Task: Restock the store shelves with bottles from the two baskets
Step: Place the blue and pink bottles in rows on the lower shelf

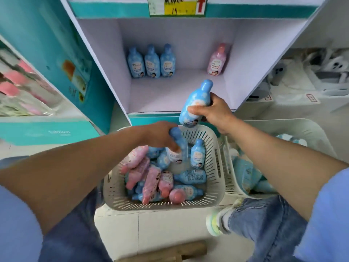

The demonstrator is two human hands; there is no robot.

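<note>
Gripping a blue bottle (197,95) around its middle, the right hand (213,112) holds it tilted, cap up, above the far rim of the slotted basket (217,167) and in front of the lower shelf (170,95) — thumb across the near side, fingers curled behind. The left hand (158,136) is down in the same basket, its fingers curled round the neck and shoulder of a second blue bottle (180,146), which stands roughly upright among the others (blur smears its outline). That basket holds a jumble of pink bottles (151,178) toward its left side and blue ones toward its right, most lying flat. Just beside it on the right sits another basket (311,127) with blue bottles inside, partly hidden by the right forearm. At the back of the shelf three shelved blue bottles (151,61) stand in a close row — a single pink bottle (217,60) stands well apart from them at the right. A yellow price tag (177,7) sits on the shelf edge above.
</note>
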